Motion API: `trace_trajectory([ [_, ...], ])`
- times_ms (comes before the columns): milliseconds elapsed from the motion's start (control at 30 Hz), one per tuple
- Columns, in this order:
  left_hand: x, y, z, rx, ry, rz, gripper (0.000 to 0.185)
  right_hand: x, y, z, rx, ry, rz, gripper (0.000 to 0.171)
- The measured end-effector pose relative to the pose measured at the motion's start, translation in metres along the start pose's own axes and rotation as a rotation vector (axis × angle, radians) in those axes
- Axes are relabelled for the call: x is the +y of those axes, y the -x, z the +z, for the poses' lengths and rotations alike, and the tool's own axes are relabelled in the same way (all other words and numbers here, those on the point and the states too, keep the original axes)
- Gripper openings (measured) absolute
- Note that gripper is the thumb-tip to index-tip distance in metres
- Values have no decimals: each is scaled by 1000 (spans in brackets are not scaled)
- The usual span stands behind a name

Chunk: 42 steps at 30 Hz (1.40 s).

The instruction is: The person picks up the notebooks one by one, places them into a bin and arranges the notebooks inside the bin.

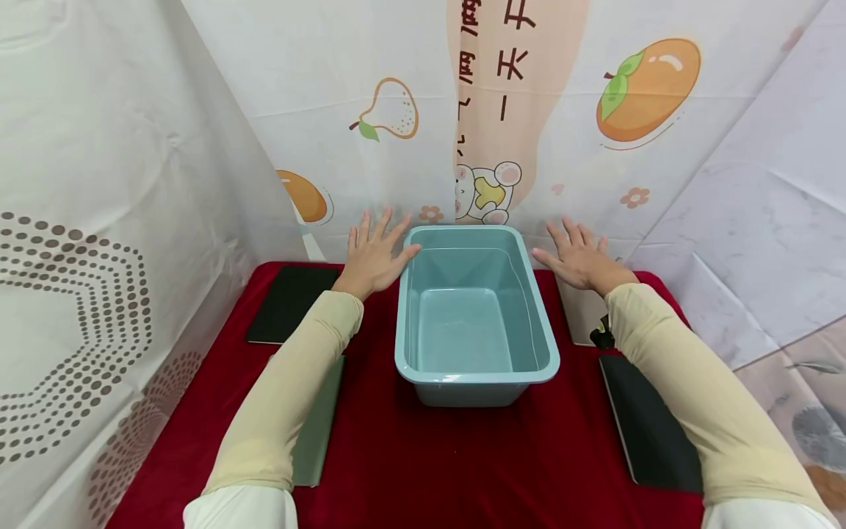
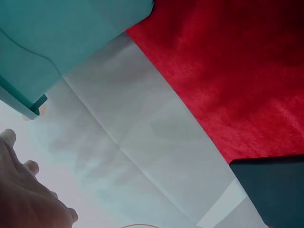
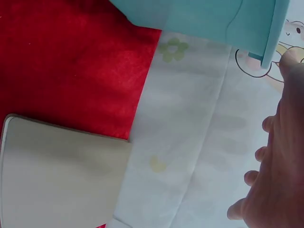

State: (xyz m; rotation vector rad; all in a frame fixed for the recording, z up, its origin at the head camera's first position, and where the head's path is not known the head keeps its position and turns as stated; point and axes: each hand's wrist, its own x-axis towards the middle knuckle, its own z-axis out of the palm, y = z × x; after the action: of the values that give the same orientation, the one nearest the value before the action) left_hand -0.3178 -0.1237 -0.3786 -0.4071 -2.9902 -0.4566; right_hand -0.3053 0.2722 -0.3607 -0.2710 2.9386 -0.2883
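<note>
Nearest me, the red cloth (image 1: 463, 455) covers the tabletop, and flat pads lie on it to either side: a pale green one (image 1: 320, 422) under my left forearm, a black one (image 1: 651, 426) under my right. They sit out at the edges, which leaves the middle to the basin (image 1: 476, 367).

That light blue plastic basin stands upright in the centre, long side running away from me. It looks empty; I see only its smooth floor and walls, though I cannot rule out a shallow film of clear water.

Farther back, another black pad (image 1: 291, 301) lies on the left and a beige one (image 1: 581, 312) on the right. My left hand (image 1: 373, 257) hovers at the basin's far left corner, fingers spread and straight, thumb at the rim, gripping nothing. My right hand (image 1: 581, 257) mirrors it at the far right corner, equally splayed and empty, thumb just beside the rim. I judge they flank the basin ready to grasp it by its sides.

Behind everything hangs the printed fruit backdrop (image 1: 410, 117).
</note>
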Motion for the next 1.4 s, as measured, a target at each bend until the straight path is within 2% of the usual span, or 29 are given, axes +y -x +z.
trace_trajectory([
  [600,-4,7,9,-21,30,24,74,31,15,15,-2,-42,42,97],
  [800,-2,11,11,-29,31,64,73,38,20,23,-17,-27,67,98],
  [1133,-6,13,15,-22,52,114,71,51,22,42,4,-72,72,99],
  [1400,-10,16,21,-11,66,152,66,53,29,51,-53,-51,84,97],
])
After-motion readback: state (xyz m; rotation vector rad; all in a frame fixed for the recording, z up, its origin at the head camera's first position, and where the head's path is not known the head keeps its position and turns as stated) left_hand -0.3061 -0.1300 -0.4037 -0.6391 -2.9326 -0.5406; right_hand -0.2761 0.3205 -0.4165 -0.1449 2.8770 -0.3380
